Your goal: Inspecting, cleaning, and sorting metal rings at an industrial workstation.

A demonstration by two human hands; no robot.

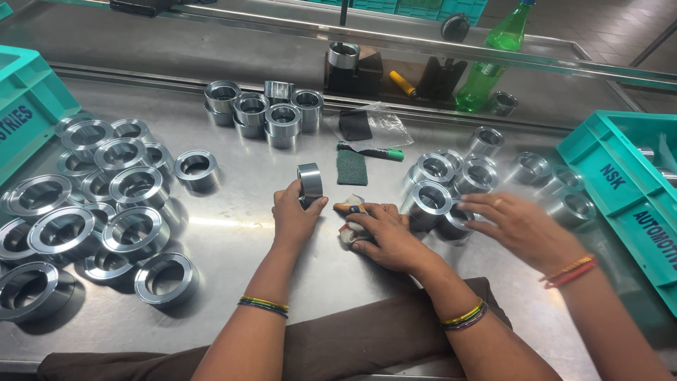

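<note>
At the centre of the steel table [233,282], my left hand [295,215] grips a steel ring [309,182] upright on its edge, fingers closed around its lower rim. Just at its 3 o'clock, my right hand [384,236] presses down on a crumpled cloth [350,220], fingers curled over it. Another person's hand [518,227] reaches in from 3 o'clock toward a cluster of rings [441,187]. Large rings [106,212] lie stacked at 9 o'clock; smaller ones [264,113] stand at 12 o'clock. A green scouring pad [350,167] and a green-capped marker [374,150] lie just beyond my hands. Teal plastic crates with dark blue lettering sit at 9 o'clock [28,106] and 3 o'clock [627,190]. A green bottle [493,60] stands at 1 o'clock.
</note>
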